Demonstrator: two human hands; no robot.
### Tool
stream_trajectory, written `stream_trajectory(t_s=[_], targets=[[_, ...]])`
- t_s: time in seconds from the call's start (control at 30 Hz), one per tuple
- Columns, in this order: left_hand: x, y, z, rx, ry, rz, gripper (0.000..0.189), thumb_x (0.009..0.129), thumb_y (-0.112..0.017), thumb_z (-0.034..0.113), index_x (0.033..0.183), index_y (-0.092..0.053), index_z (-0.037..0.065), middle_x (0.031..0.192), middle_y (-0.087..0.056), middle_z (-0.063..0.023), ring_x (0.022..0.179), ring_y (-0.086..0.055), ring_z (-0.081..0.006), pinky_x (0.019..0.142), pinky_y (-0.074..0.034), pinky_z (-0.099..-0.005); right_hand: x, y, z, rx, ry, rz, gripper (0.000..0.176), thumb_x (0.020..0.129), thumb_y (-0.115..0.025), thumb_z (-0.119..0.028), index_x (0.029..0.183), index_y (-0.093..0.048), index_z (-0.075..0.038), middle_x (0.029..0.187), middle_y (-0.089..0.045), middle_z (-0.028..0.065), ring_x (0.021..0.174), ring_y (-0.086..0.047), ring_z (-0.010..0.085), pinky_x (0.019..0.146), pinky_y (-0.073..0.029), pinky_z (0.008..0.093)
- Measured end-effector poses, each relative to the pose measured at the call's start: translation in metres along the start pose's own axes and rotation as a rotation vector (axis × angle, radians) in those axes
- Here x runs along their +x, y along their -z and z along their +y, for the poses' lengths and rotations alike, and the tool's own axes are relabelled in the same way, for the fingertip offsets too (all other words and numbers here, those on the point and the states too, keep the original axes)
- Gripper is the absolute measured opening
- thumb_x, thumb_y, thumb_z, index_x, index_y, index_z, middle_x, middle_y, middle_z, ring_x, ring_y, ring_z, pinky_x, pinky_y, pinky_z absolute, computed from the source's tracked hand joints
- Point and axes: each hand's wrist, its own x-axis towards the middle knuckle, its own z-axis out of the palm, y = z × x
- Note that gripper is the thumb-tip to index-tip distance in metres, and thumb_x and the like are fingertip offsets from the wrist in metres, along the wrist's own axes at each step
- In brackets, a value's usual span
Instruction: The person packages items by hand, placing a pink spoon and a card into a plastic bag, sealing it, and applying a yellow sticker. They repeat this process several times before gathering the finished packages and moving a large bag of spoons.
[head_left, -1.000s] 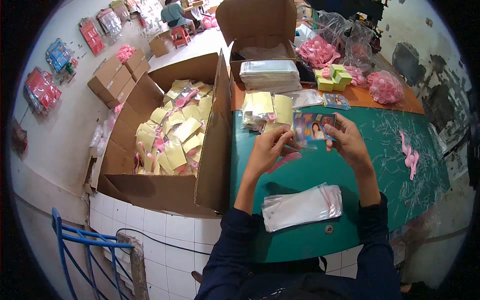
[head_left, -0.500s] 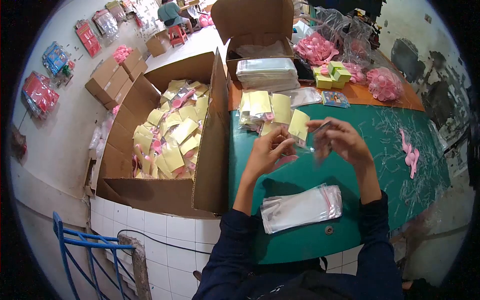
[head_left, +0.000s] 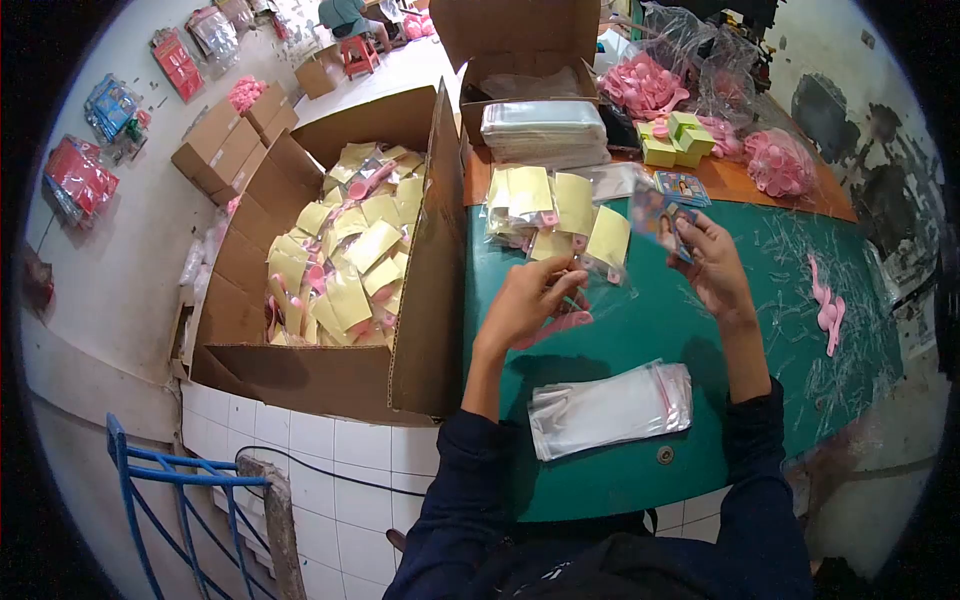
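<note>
Holding a clear packet (head_left: 606, 243) with a yellow card inside, the left hand (head_left: 528, 300) is pinched shut on its lower edge, just right of the big cardboard box (head_left: 425, 280) and above the green table (head_left: 640, 470).

- A pink piece (head_left: 560, 325) shows below that hand. Cannot tell if it sits inside the packet.
- Right hand (head_left: 716, 268) is farther right of the box, clamped on a small fan of picture cards (head_left: 660, 220).

Change: a second ago both hands met on the cards, picture side up. Half a second ago the yellow face showed and the right hand was a blur. Now the hands are well apart, with the packet on the left and the cards on the right.

Judgement: the cards have come free of the packet, so this piece of bagging looks about finished.

Around them:
- Pile of similar yellow packets (head_left: 540, 200) right of the box, on its far side.
- More of the same heaped inside the box.
- Stack of empty clear bags (head_left: 610, 408) right of the box's near corner, close to the person.
- Another small stack of cards (head_left: 683, 187) beyond the right hand.
- Loose pink pieces (head_left: 828, 312) far right of the box, untouched.
</note>
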Motion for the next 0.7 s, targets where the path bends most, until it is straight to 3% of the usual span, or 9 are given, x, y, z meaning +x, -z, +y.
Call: stream_trajectory(t_s=[0.07,0.17,0.27,0.37,0.57,0.7], targets=[[-0.003,0.003,0.008,-0.06,0.047,-0.01,0.021,0.094,-0.047,0.017,0.087,-0.057,-0.001,0.077,-0.065,-0.0089,0.069,-0.066,-0.0149,0.055,-0.051,-0.0247,0.002,0.002,0.004,-0.234,0.126,0.057,0.015,0.088,-0.056,-0.017,0.1,-0.056,-0.007,0.083,-0.059,-0.0003,0.069,-0.055,0.0063,0.052,-0.046,0.0232],[-0.005,0.004,0.013,-0.042,0.001,0.004,0.023,0.095,-0.046,0.018,0.089,-0.058,-0.001,0.078,-0.065,-0.0098,0.071,-0.066,-0.0152,0.054,-0.05,-0.0245,-0.002,-0.002,-0.001,-0.441,0.134,-0.042,0.012,0.089,-0.055,-0.015,0.097,-0.055,-0.006,0.081,-0.059,-0.0001,0.067,-0.054,0.0059,0.05,-0.045,0.0226],[0.0,0.002,-0.001,-0.077,-0.065,-0.002,0.023,0.094,-0.046,0.018,0.093,-0.059,-0.001,0.079,-0.065,-0.0101,0.072,-0.066,-0.0144,0.054,-0.05,-0.0243,-0.009,-0.014,-0.001,-0.379,0.225,-0.112,0.01,0.088,-0.054,-0.009,0.097,-0.054,-0.004,0.081,-0.059,-0.0003,0.065,-0.053,0.0036,0.047,-0.042,0.0192],[0.001,0.005,-0.001,0.186,-0.12,0.023,0.023,0.094,-0.046,0.018,0.097,-0.059,-0.001,0.079,-0.065,-0.0094,0.074,-0.066,-0.0147,0.059,-0.052,-0.0251,-0.013,-0.015,-0.007,-0.633,0.232,-0.178,0.01,0.085,-0.058,-0.01,0.093,-0.056,-0.003,0.078,-0.062,0.0029,0.07,-0.055,0.0059,0.049,-0.044,0.0218],[0.002,0.001,-0.003,-0.158,-0.009,-0.046,0.027,0.095,-0.046,0.019,0.098,-0.058,-0.005,0.084,-0.066,-0.0115,0.075,-0.066,-0.0175,0.061,-0.053,-0.0267,-0.02,-0.018,-0.021,-0.799,0.293,-0.183,0.009,0.083,-0.058,-0.006,0.09,-0.059,-0.001,0.079,-0.063,0.0045,0.064,-0.055,0.0067,0.049,-0.045,0.0231],[0.002,0.0,-0.003,-0.088,0.017,-0.061,0.028,0.094,-0.047,0.018,0.1,-0.058,-0.006,0.088,-0.066,-0.013,0.076,-0.066,-0.0182,0.063,-0.054,-0.0269,-0.022,-0.018,-0.024,-0.808,0.241,-0.204,0.008,0.083,-0.058,-0.005,0.089,-0.06,-0.001,0.078,-0.062,0.0042,0.06,-0.055,0.0074,0.046,-0.044,0.0226]])
